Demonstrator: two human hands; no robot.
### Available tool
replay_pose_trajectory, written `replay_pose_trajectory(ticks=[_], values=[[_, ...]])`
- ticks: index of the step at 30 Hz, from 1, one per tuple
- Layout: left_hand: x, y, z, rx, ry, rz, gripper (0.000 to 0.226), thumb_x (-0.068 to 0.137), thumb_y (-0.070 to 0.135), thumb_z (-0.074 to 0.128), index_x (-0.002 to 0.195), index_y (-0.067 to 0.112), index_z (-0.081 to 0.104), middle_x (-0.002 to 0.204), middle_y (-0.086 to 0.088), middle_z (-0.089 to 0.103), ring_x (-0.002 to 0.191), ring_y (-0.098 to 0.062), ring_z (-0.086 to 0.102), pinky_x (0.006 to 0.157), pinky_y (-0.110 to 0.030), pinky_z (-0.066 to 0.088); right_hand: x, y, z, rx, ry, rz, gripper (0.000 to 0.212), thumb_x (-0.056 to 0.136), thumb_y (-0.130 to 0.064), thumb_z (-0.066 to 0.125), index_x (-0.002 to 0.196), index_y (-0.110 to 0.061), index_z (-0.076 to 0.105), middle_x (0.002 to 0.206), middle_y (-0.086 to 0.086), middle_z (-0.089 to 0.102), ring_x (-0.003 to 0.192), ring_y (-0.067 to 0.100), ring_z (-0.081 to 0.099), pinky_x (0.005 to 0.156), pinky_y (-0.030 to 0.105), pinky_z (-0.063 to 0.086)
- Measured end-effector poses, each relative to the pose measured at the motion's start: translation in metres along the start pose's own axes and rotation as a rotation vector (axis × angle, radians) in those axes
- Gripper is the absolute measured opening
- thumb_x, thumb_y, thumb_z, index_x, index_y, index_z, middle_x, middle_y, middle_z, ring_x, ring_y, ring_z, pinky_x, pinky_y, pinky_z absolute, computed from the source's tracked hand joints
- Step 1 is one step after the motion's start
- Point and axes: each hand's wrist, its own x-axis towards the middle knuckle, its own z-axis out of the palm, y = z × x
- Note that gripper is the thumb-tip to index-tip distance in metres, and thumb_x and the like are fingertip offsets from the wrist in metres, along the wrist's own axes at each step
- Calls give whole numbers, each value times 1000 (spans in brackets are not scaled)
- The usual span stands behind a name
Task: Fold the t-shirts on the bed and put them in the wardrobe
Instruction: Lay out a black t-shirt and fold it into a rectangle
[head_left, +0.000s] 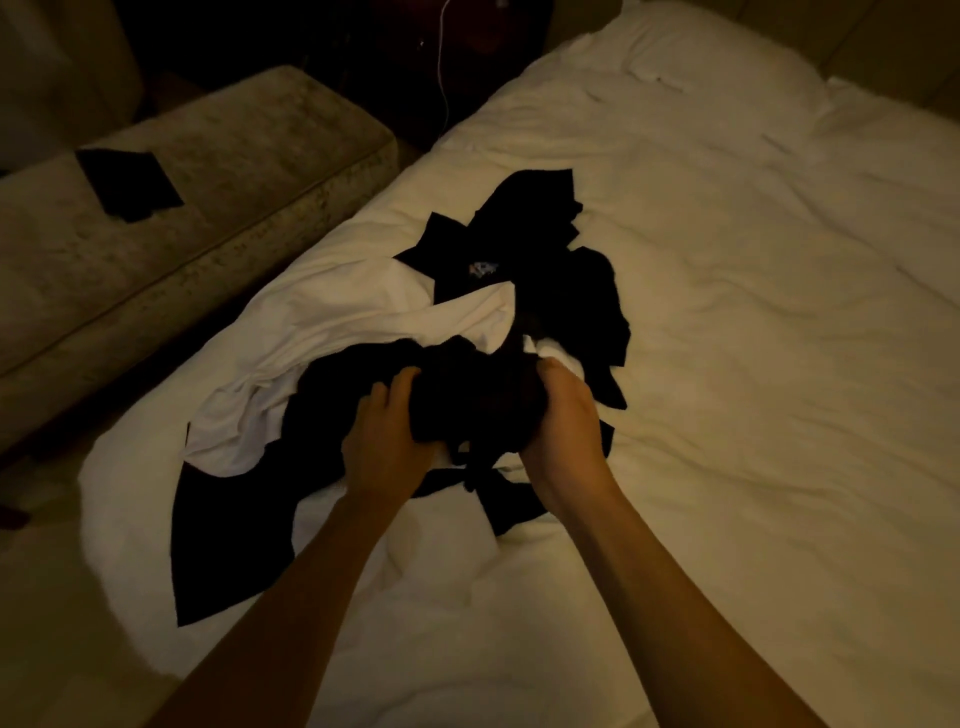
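Black t-shirt (467, 395) bunched in left hand (384, 441) and right hand (563, 421) grip.

The bed (727, 312) is wearing a white cloth cover, matt and softly wrinkled, and the black t-shirts (524, 234) heaped on it are showing as soft, matt cloth with no sheen. A white t-shirt (332, 312) among them is lying as thin, smooth, creased cloth. Beside the bed, the bench (208, 171) is showing a mottled, velvety upholstery, slightly rough-looking, with a flat matt black piece of cloth (130, 184) lying on it.
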Motion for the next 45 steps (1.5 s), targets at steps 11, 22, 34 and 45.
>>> replay_pose_trajectory(ticks=[11, 22, 34, 45], values=[[-21, 112, -45, -586, -205, 220, 39, 90, 0, 65, 124, 19, 59, 75, -5, 63, 74, -8, 64, 75, -13, 50, -37, -120, -111, 641, 157, -92, 23, 101, -21, 46, 93, -6, 61, 82, 9, 66, 77, 20, 67, 78, 30, 57], [-93, 220, -44, -822, -379, 135, 25, 103, 17, 47, 106, 33, 66, 100, 14, 72, 93, 0, 67, 78, -13, 50, -95, -168, -231, 335, 372, -320, 23, 100, -15, 51, 110, 4, 61, 91, 13, 66, 84, 25, 68, 67, 28, 56], [-137, 375, -73, -534, -530, 578, 20, 100, 19, 55, 90, 8, 68, 73, 1, 63, 64, -7, 59, 61, -18, 47, -149, -136, -278, -878, -79, -416, 63, 82, -43, 75, 139, -28, 49, 133, -4, 56, 116, 11, 58, 98, 38, 51], [-107, 321, -57, 79, -590, 561, 19, 85, 27, 77, 91, 9, 74, 86, -10, 73, 80, -23, 69, 74, -37, 58, -174, -199, -296, -599, 145, -401, 24, 98, -11, 49, 76, -11, 58, 57, -1, 51, 46, 10, 48, 49, 23, 34]])
